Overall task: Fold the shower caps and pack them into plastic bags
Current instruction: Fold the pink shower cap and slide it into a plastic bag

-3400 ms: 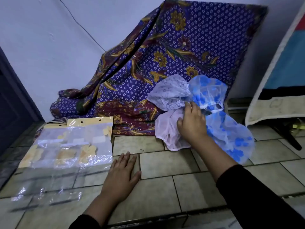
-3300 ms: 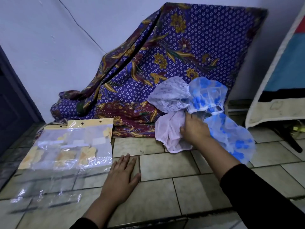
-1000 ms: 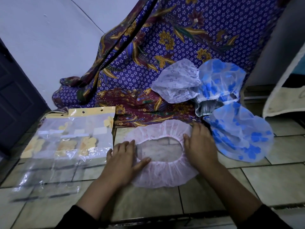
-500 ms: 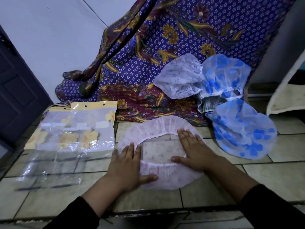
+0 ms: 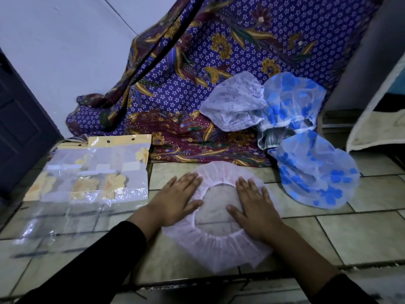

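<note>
1. At the left, the plastic bags [image 5: 96, 172] lie on the floor [image 5: 361, 233]; we judge none packed yet.
2. Our left hand [image 5: 175, 198] and right hand [image 5: 254, 207] press flat, fingers straight, on the pink shower cap [image 5: 217, 244], spread out and not yet folded.
3. At the right, the other caps [image 5: 313, 170] wait heaped; nearly everything is left.

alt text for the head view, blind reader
The left hand and right hand press flat on a pink shower cap spread on a tiled floor. Plastic bags lie to its left; a white cap and blue-flowered caps sit behind it on the right, by a patterned cloth.
</note>
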